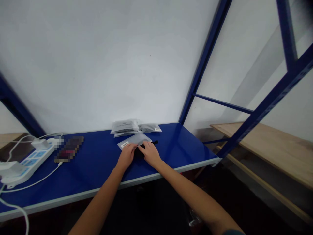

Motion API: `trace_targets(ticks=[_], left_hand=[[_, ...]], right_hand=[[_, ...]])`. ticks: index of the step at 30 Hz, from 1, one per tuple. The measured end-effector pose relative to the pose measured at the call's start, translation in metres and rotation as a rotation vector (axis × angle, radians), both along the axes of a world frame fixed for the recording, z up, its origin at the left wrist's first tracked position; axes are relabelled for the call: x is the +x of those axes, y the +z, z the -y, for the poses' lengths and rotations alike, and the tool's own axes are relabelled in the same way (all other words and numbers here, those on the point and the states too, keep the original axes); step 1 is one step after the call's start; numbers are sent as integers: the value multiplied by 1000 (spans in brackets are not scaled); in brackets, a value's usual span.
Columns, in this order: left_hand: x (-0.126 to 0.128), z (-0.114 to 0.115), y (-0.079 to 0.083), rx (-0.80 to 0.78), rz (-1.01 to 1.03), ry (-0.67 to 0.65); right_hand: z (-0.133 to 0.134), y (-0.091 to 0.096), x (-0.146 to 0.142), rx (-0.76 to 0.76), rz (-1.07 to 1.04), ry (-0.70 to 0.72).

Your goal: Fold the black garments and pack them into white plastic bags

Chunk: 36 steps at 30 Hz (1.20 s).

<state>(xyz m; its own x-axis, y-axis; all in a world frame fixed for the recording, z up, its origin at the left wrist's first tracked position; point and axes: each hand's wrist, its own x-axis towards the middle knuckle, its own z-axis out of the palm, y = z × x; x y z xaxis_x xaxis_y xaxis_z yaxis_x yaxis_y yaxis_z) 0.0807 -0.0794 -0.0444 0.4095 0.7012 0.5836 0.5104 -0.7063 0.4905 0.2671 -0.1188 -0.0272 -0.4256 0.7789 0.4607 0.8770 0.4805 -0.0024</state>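
A frosted plastic bag point(135, 138) with a white label lies on the blue tabletop in front of me. My left hand point(127, 156) is closed in a pinch on the bag's near edge. Close beside it, my right hand point(151, 154) is closed over a slim black item point(155, 142), with its thumb at the bag's edge. One end of that item sticks out past my right fingers; the rest is mostly hidden under the hand, so its kind cannot be made out.
Against the wall sit a stack of filled frosted bags point(125, 126) and another labelled bag point(150, 127). To the left are a phone point(69, 148), a white power strip point(36, 161) and cables. Blue posts point(202, 62) frame the table point(97, 169); a wooden table point(266, 147) stands right.
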Motion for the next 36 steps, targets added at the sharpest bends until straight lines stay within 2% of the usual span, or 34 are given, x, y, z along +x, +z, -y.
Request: trace_targets(ticks=[6,10,13,17,19,25,31,33,36], left_hand=[[0,2,2,10,-37,59],[-1,7,6,-10,-68,134],[-6,14,9,-34,-68,277],[-19,26,12,-109,-38,594],[-24,32,11,-149,-46,682],[-29,39,10,-160,-63,613],[-34,31,7,-122,46,553],[-38,28,5,-124,93,564],[-47,27,1,-149,156,578]], right_hand=[[-21,1,-22,6,-21,-21],[-24,0,-34,-37,-52,-38],[-19,-1,-28,-72,-65,37],[-10,-3,-13,-118,-128,196],[-7,-3,-11,-124,-145,221],[-13,2,-43,-87,-43,49],[-23,8,-81,-81,-94,-82],[-14,8,-80,-74,-104,-59],[5,2,-62,-41,-211,94]])
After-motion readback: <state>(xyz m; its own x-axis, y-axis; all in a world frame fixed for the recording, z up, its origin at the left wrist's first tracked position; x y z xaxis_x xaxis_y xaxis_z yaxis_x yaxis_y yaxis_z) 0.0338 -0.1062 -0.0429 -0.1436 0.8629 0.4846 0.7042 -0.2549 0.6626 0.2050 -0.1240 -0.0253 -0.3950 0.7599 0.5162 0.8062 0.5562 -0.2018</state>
